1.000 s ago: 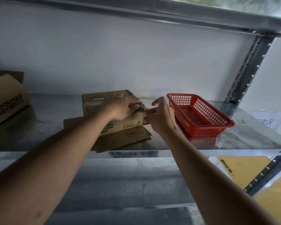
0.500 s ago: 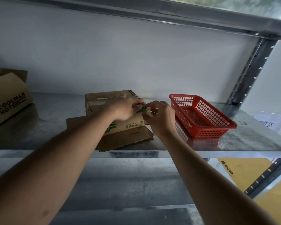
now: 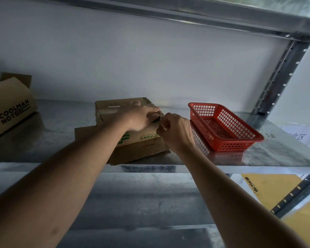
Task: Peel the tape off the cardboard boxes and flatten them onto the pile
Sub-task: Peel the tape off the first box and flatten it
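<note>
On the metal shelf (image 3: 258, 154), items by size. Shelf: carries all below. Coolman box (image 3: 11, 108): far out past the left hand (image 3: 140, 119). Red basket (image 3: 222, 126): just beside the right hand (image 3: 175, 131). Flattened cardboard (image 3: 141, 153): beneath both hands. Taped box (image 3: 115, 110): atop it, left hand laid flat, pressing its top. Right hand: fingers, open a second ago, now curled at the box's near corner, apparently pinching tape; the peel looks begun.

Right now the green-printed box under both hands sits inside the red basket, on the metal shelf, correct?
Not inside it. The head view shows the green-printed box on a flattened cardboard sheet, left of the red basket and apart from it, on the metal shelf.
</note>
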`<state>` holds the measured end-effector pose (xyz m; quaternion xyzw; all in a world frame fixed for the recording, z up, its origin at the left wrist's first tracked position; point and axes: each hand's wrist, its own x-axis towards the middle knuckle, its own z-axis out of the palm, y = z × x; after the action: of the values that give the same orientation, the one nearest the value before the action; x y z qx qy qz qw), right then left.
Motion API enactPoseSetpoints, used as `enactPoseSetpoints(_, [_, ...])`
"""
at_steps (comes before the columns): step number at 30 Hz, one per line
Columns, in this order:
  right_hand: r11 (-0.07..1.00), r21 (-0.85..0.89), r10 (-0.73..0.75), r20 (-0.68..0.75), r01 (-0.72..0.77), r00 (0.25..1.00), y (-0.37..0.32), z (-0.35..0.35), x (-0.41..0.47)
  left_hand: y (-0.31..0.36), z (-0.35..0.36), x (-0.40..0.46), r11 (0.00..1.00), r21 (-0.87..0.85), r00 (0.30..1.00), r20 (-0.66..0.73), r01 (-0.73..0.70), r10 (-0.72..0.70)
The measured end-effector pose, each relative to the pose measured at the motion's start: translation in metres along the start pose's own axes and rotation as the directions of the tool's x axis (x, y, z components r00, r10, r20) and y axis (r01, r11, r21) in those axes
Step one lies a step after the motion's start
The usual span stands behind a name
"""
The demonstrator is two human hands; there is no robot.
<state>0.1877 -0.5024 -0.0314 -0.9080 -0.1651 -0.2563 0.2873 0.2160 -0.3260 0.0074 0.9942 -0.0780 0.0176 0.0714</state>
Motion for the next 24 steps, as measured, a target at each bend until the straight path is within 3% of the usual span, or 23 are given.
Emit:
enactPoseSetpoints(6, [0.935, 0.309, 0.208, -0.069, -0.177, 0.976, 0.003, 0.002, -0.002, 0.001, -0.002, 0.0, 0.999, 0.027, 1.0, -0.005, -0.027, 0.027])
enactPoseSetpoints(10, [0.908, 0.362, 0.275, -0.141, -0.209, 0.951, 0.002, 0.008, -0.004, 0.001, -0.002, 0.001, 0.999, 0.03, 0.999, -0.004, -0.032, 0.032])
enactPoseSetpoints(16, [0.907, 0.373, 0.251, -0.105, -0.196, 0.962, -0.003, 0.013, -0.002, 0.0, -0.001, 0.002, 1.0, -0.015, 1.0, 0.024, -0.015, 0.016])
enactPoseSetpoints(21, [0.921, 0.28, 0.294, -0.048, -0.27, 0.954, -0.003, 0.018, 0.004, 0.0, -0.002, 0.003, 1.0, -0.026, 0.999, 0.039, -0.016, 0.017])
enactPoseSetpoints(24, [0.954, 0.201, 0.243, -0.072, -0.224, 0.967, -0.004, 0.016, 0.008, -0.002, -0.002, 0.004, 0.999, -0.038, 0.999, 0.039, -0.014, 0.015])
